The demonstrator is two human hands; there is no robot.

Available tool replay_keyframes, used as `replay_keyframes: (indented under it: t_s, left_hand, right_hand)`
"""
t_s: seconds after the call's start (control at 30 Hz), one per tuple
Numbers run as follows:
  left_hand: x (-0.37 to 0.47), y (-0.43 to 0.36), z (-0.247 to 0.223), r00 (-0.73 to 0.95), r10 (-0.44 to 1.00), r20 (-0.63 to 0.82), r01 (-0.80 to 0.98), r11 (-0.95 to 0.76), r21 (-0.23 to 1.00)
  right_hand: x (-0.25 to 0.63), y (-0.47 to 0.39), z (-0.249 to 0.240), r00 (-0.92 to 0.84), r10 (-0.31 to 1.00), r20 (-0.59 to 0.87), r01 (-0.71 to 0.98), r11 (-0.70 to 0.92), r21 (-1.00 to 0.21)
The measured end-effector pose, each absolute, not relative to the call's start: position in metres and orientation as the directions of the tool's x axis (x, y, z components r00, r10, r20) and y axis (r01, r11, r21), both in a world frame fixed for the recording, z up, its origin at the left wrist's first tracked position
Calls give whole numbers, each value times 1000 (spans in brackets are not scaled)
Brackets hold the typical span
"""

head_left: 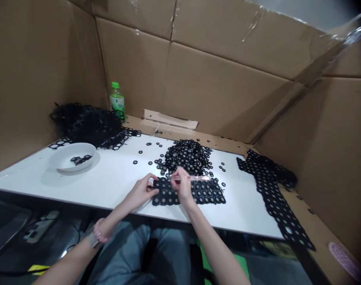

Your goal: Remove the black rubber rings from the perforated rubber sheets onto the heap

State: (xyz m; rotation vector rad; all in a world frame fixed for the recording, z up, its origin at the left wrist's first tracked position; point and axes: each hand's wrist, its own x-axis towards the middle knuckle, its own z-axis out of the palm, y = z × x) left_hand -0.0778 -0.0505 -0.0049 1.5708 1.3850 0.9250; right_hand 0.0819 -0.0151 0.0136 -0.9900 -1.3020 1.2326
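Observation:
A black rectangular sheet (210,194) with rows of round, grey-centred pieces lies flat near the table's front edge. At its left end, my left hand (141,192) rests with thumb and index finger spread, the tips touching the sheet's edge. My right hand (182,185) is closed around a slim, clear pinkish pen-like tool (199,178) and sits over the middle of the sheet. The tool points right, along the sheet's upper rows. Its end near my fingertips is hard to make out. Just behind the sheet rises a pile of small black rings (188,156).
A white bowl (57,157) holding a few black pieces stands on the left. Behind it are a heap of black scrap strips (88,124) and a green-capped bottle (117,101). Long black dotted sheets (276,198) hang over the right table edge. Cardboard walls (216,83) enclose the table.

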Motion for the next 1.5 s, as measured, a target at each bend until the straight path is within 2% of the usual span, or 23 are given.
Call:
replay_keyframes:
  t_s: [0.2,0.5,0.73,0.9,1.07,1.27,1.5]
  left_hand:
    - [-83,-53,-3,129,991,23,477,-82,875]
    - [-85,-54,-5,104,994,-20,316,-14,949]
    - [-84,-53,-15,62,998,-10,275,-8,961]
    - [-81,-52,-17,50,999,-16,126,10,992]
    - [-80,-51,-13,46,998,-47,-27,49,998]
    - [-83,-52,-10,105,992,-69,121,56,991]
    - [-74,-48,-6,163,969,-186,62,178,982]
  right_hand:
    - [68,-18,-17,-172,979,110,-20,108,-994]
    - [68,-22,-14,-181,972,153,169,184,-968]
    - [69,-23,-13,-218,960,176,258,231,-938]
    - [65,-26,-13,-262,944,200,289,274,-917]
    - [62,-26,-15,-257,945,200,239,263,-935]
    - [81,-12,-15,-181,978,104,36,112,-993]
    - [92,-12,-14,-161,984,73,-54,65,-996]
